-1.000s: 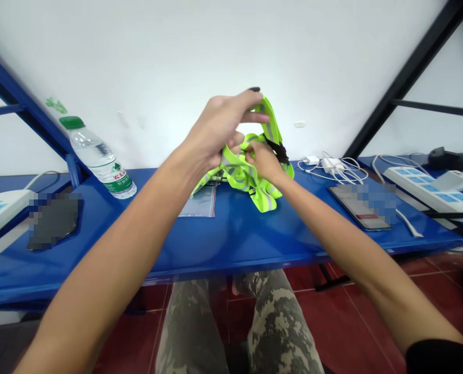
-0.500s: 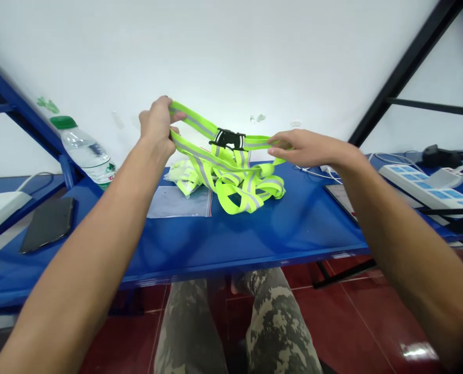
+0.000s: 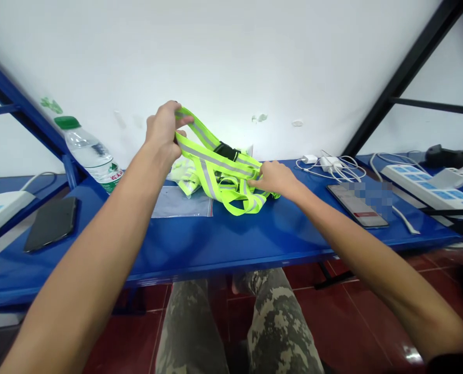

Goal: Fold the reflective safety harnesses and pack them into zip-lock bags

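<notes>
A neon yellow reflective vest [image 3: 219,171] with grey stripes forms a tangle of straps on the blue table [image 3: 231,249]. A black plastic buckle [image 3: 226,151] sits on its upper strap. My left hand [image 3: 163,130] grips a raised loop of the vest, and my right hand [image 3: 274,179] is closed on a strap lower down, just above the table. A clear plastic bag [image 3: 180,205] lies under the vest's left side, with more yellow material [image 3: 185,174] beside it. Part of the vest is hidden behind my left wrist.
A water bottle [image 3: 91,153] stands at the table's back left, near a dark tablet [image 3: 50,223] and a power strip [image 3: 1,208]. On the right lie a phone [image 3: 358,205], white chargers with cables [image 3: 328,167], and another power strip [image 3: 426,189]. Blue and black shelf frames rise at both sides.
My hands have pulled apart since the oldest frame, spreading the vest. Since the middle frame, my right hand has dropped toward the table, and the buckle and straps have sagged lower.
</notes>
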A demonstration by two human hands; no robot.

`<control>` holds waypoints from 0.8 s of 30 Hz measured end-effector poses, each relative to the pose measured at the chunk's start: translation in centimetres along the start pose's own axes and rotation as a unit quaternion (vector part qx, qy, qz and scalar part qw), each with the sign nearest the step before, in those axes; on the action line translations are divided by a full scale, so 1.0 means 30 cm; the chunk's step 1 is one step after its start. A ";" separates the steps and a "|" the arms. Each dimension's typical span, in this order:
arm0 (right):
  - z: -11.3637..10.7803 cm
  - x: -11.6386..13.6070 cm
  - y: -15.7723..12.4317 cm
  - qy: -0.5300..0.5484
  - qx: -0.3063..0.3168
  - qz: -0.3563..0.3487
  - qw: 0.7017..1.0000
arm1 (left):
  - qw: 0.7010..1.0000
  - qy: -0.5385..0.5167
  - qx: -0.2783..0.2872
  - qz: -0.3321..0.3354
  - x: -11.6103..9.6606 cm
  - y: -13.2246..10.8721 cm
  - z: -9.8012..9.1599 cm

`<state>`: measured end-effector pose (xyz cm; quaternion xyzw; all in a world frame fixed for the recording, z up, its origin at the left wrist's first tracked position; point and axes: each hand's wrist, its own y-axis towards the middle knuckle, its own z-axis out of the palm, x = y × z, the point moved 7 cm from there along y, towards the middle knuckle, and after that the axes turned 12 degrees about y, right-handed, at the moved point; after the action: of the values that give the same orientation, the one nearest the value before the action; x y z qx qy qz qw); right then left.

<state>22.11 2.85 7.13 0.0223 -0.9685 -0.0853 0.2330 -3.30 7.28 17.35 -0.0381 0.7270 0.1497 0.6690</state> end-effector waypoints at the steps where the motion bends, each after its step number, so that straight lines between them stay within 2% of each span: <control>1: 0.010 -0.018 0.011 -0.005 0.000 0.013 1.000 | 1.000 0.026 0.000 0.007 -0.006 -0.003 -0.009; 3: 0.017 -0.035 0.025 0.027 0.016 0.002 0.999 | 0.998 0.070 0.003 0.005 -0.002 0.000 -0.025; 6: 0.021 -0.021 0.024 0.089 0.066 -0.025 0.993 | 0.997 0.079 0.015 -0.010 0.028 0.016 -0.030; 8: 0.032 -0.010 0.020 0.091 0.072 0.000 0.993 | 0.996 0.080 0.039 -0.012 0.043 0.022 -0.012; 11: 0.050 -0.009 0.029 0.088 0.033 0.041 0.995 | 0.994 0.081 0.068 0.002 0.034 0.012 0.015; 14: 0.012 -0.043 0.059 0.169 -0.052 0.026 0.984 | 0.997 0.044 0.048 0.029 -0.002 -0.003 -0.007; 16: -0.061 -0.101 0.073 0.272 -0.132 0.028 0.953 | 0.999 0.012 0.019 0.037 -0.013 -0.004 -0.042; 18: -0.133 -0.163 0.077 0.398 -0.171 0.056 0.900 | 0.999 0.003 -0.009 0.034 0.000 0.006 -0.077; 21: -0.198 -0.185 0.070 0.564 -0.121 0.090 0.812 | 0.998 0.060 -0.020 0.015 0.048 0.031 -0.100; 24: -0.248 -0.159 0.032 0.638 -0.097 0.095 0.758 | 0.995 0.100 -0.007 -0.023 0.095 0.046 -0.094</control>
<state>29.74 3.05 11.70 -0.0433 -0.5790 -0.1222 0.8050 -6.65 8.26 14.94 -0.0747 0.7881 0.1351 0.5959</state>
